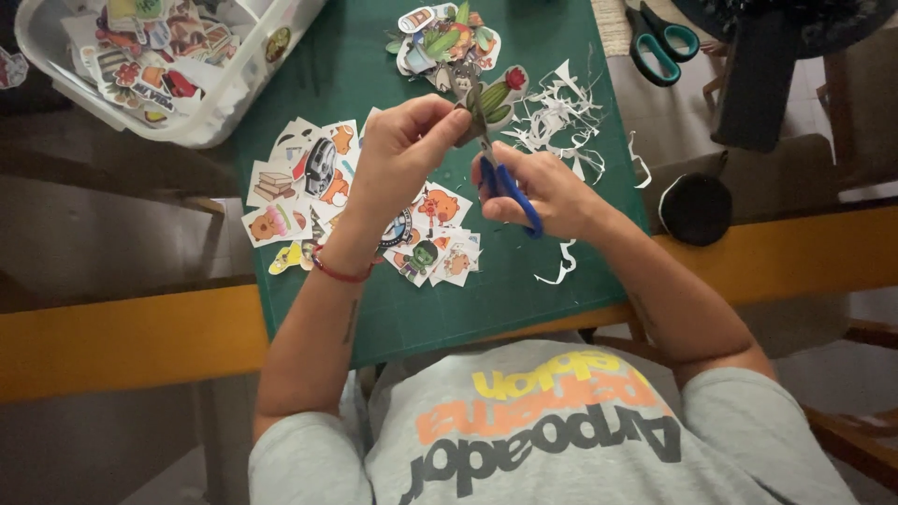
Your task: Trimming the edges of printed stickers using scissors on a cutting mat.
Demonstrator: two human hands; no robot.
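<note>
So from my head cam, starting far left: there's a clear plastic tub point(220, 89) up in the corner, full of colourful sticker cutouts. Next to it the green cutting mat point(524, 281) sits on a yellow-edged table point(122, 341), and a spread of cut-out stickers point(309, 182) lies on the mat's left half, running under my left forearm.

My left hand point(402, 154) is pinched shut on a small sticker piece point(465, 89), thumb and fingers squeezing its lower edge and holding it up above the mat. There's a red cord bracelet point(339, 272) on that wrist.

Just right of that, my right hand point(543, 192) is gripping a pair of blue-handled scissors point(510, 182), fingers through the loops, blades pointing up into the piece the left hand holds. Can't tell if the blades are open or closed, they're too small and half hidden.

Behind the hands there's a second little pile of cutouts point(449, 42), including a cactus one. Right of the hands, white paper trimmings point(561, 117) are scattered over the mat. Further right, off the mat, a teal-handled pair of scissors point(662, 42) lies at the top, and a round black thing point(697, 208) sits by the mat's edge.
</note>
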